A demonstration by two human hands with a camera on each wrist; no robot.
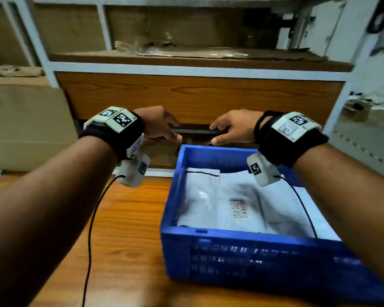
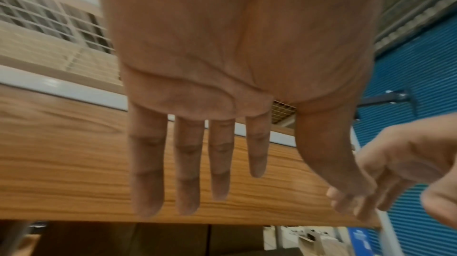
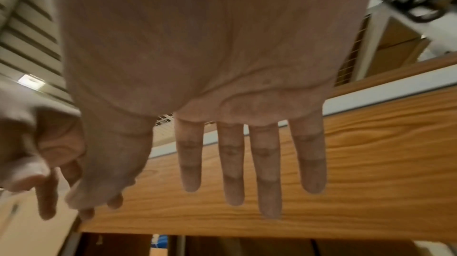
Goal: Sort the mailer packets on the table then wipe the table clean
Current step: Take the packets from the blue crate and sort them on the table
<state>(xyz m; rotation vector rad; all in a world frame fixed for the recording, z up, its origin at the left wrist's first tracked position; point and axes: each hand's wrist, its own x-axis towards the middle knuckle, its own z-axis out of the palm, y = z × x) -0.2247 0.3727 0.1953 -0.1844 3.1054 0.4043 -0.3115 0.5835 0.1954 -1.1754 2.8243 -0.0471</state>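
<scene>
White and grey mailer packets [image 1: 235,202] lie stacked inside a blue plastic crate [image 1: 226,258] on the wooden table [image 1: 124,218]. Both hands reach forward beyond the crate's far wall, close together, in front of a dark gap under a wooden panel [image 1: 197,96]. The left hand [image 1: 164,129] is palm down; in the left wrist view its fingers [image 2: 185,162] are straight and hold nothing. The right hand [image 1: 231,129] is palm down too, and its fingers [image 3: 247,162] are straight and empty. A thin dark strip [image 1: 193,130] shows between the two hands; what it is I cannot tell.
A white-framed rack with flattened cardboard [image 1: 186,54] on its shelf stands behind the table. A large cardboard box [image 1: 24,120] sits at the left. The crate fills the table's right half, and bare wood lies to its left. Black cables hang from both wrist cameras.
</scene>
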